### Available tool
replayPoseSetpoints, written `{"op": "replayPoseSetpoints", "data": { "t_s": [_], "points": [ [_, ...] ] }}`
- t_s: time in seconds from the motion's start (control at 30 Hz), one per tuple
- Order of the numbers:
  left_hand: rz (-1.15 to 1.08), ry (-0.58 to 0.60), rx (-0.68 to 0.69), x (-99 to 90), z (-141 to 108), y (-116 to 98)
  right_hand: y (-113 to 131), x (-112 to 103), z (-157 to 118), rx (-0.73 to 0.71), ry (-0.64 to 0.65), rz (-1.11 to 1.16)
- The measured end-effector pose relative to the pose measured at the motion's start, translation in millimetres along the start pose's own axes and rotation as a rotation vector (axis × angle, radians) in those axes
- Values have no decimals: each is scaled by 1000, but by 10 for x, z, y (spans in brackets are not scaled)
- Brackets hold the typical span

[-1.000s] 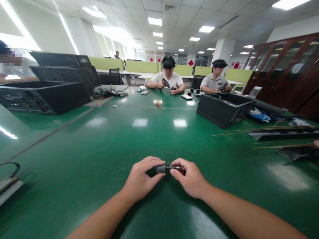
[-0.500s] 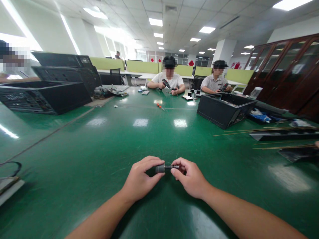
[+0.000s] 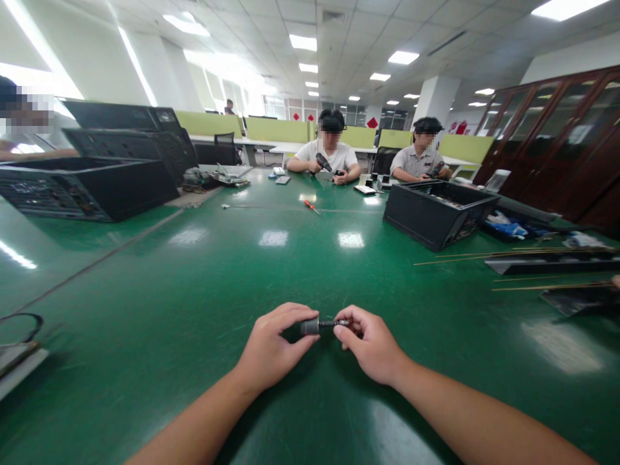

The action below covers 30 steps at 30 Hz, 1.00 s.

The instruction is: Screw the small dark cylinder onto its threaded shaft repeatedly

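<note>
Grey cylinder with thin shaft, lower centre of frame: left hand grips the cylinder, right hand pinches the shaft's end; likely light, stiff, best held by the cylinder.

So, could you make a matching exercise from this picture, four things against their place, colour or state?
1. left hand
2. right hand
3. screwdriver
4. cabinet

A. reddish-brown, with glass doors
B. fingers on the thin rod
C. lying on the green table
D. gripping the dark cylinder

Pairs: 1-D, 2-B, 3-C, 4-A
</note>
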State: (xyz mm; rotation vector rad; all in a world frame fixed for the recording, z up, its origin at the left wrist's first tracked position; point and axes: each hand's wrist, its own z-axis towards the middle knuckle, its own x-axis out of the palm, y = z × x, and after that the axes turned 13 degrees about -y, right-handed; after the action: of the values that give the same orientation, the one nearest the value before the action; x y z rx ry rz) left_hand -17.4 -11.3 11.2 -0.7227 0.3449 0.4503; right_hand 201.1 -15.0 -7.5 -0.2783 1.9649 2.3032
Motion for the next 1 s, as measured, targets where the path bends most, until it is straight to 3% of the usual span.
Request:
{"op": "replayPoseSetpoints", "data": {
  "t_s": [1.0],
  "points": [
    [11,-17,-34,-28,22,-9,-32,-6,20,25,-13,91]
  ]
}}
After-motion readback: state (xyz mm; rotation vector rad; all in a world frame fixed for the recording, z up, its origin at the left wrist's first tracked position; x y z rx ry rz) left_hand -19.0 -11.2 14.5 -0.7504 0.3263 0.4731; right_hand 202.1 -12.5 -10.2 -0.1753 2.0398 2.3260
